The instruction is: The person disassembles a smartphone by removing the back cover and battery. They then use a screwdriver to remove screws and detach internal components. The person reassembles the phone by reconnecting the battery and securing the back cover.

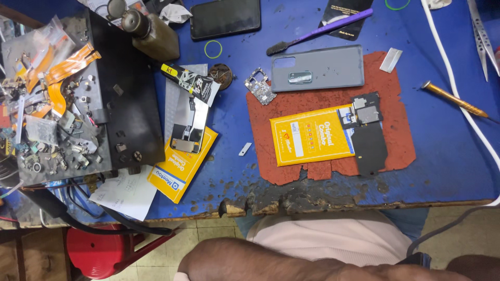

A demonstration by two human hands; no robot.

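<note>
Neither of my hands shows; only a bare forearm point(271, 263) lies across the bottom of the view, below the table edge and over my lap. On the blue table, a rust-red mat point(323, 166) carries a yellow battery pack point(311, 135), a black phone cover plate point(370, 143) and a grey phone back shell point(317, 67). A small circuit board point(259, 87) rests at the mat's upper left corner.
A black box point(130, 104) with a tray of small parts and orange flex cables point(49, 99) stands at the left. Also about are a glue tube point(190, 82), a purple brush point(320, 32), a dark phone point(225, 18), a brass screwdriver point(453, 99), tweezers point(483, 39), a white cable point(458, 88) and a red stool point(99, 252).
</note>
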